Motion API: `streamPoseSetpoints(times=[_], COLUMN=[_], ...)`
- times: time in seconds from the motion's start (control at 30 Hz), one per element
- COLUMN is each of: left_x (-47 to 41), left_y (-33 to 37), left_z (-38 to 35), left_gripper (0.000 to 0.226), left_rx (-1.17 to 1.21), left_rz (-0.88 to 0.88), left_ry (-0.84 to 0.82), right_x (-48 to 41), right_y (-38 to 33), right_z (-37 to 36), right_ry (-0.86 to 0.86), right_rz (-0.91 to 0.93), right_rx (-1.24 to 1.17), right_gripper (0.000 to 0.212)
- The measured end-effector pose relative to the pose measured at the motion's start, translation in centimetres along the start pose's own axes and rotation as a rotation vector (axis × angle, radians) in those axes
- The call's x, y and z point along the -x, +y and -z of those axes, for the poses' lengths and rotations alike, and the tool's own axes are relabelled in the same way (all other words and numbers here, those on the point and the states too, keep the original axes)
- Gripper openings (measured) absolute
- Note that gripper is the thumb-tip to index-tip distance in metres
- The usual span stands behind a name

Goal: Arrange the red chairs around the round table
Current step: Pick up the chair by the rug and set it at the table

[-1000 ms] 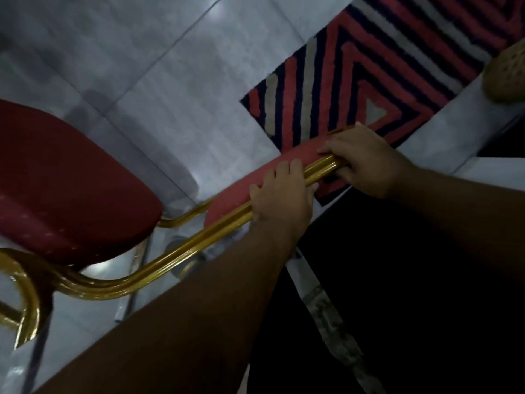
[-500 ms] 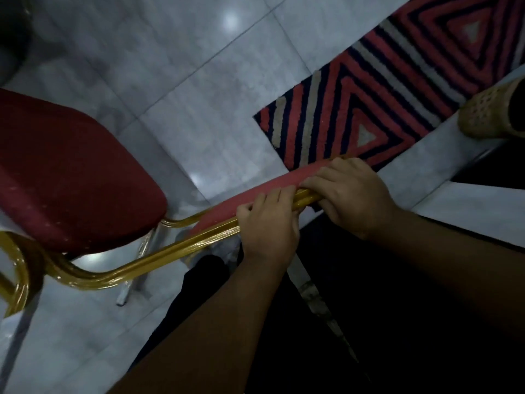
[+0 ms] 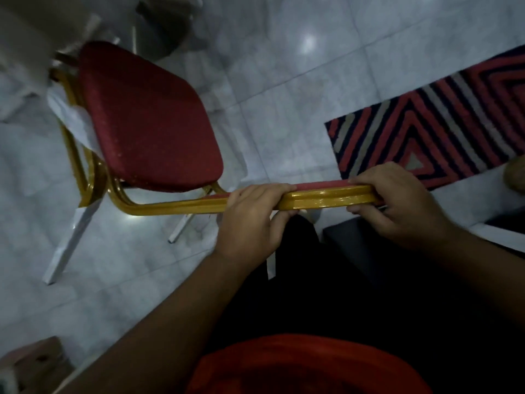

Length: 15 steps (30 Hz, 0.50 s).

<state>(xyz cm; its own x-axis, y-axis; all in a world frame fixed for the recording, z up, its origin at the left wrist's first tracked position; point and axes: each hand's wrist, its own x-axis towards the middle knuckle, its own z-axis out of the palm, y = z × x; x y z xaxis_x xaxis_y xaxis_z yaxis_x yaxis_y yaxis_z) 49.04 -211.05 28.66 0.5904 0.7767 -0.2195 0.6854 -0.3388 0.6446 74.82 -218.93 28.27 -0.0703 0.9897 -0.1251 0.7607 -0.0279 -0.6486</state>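
Observation:
A red chair [image 3: 147,120] with a padded red seat and a gold metal frame stands on the pale tiled floor, seen from above and behind. Its gold top rail [image 3: 326,199] runs across the middle of the view. My left hand [image 3: 252,220] is wrapped around the rail near its middle. My right hand [image 3: 397,203] grips the rail's right end, fingers over the red backrest edge. The chair's lower legs [image 3: 71,245] look white or wrapped. No round table can be made out for sure; a pale blurred shape [image 3: 31,29] sits at the top left.
A red, navy and grey striped rug [image 3: 443,120] lies on the floor to the right. A tan shoe [image 3: 515,177] shows at the right edge. A dark block [image 3: 355,240] sits under my right hand. A brownish object [image 3: 34,362] is at the bottom left.
The chair has shifted to the right and further into view, its seat fully visible. The rail has turned to lie level across the view. Both hands keep their hold, spread wider apart.

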Motion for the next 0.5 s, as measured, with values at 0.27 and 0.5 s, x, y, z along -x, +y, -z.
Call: streamPoseSetpoints(times=[0.27,0.5], left_x=[9.4,22.5], left_y=[-1.9,-11.3], left_z=[10.8,18.2], left_gripper=[0.047,0.035], left_rx=[0.032,0.058], left_rz=[-0.179,-0.241], left_ry=[0.171,0.364], right_x=[-1.7,-1.1], right_y=[-16.9,-34.4], right_z=[-1.1,-9.2], right_ry=[0.068,0.079], right_rz=[0.193,0.386], right_rx=[0.183,0.328], right_gripper=[0.048,0.049])
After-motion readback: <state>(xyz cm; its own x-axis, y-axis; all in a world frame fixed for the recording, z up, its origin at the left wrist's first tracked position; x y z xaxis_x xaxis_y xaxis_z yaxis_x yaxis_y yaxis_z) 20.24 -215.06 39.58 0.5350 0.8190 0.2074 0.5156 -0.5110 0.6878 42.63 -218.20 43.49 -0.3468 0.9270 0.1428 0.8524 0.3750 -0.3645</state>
